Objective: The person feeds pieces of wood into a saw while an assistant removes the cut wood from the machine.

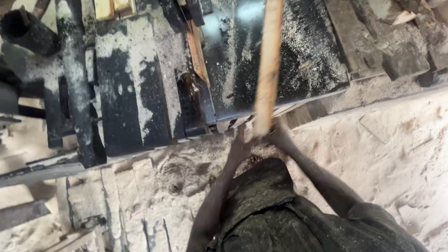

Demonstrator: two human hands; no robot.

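- Wooden strip (269,58): it is long, narrow and pale, and I hold it by its near end; from there it runs away from me over the dark machine table (305,59), up to the far edge of the view.
- My left hand (240,147) is closed around the near end of the strip from the left side, and my right hand (279,135) grasps the same end from the right. The two hands are touching or almost touching; the fingers themselves are blurred, so I cannot tell exactly how they wrap.
- I judge that the good way is to keep both hands low and together at this end, so the strip stays in one straight line over the table and does not swing to the left or right.
- Left of the strip, a slot in the table holds an orange-brown piece of wood (197,53). I would keep the strip apart from it and keep my hands on the near side of the table edge (284,110).
- Sawdust (315,69) lies thick on the table and on the ground (402,147) on the right, so I think the strip can slide easily; a firm grasp and steady feet are needed.
- The strip looks thin, so I would push along its length and not bend it sideways.
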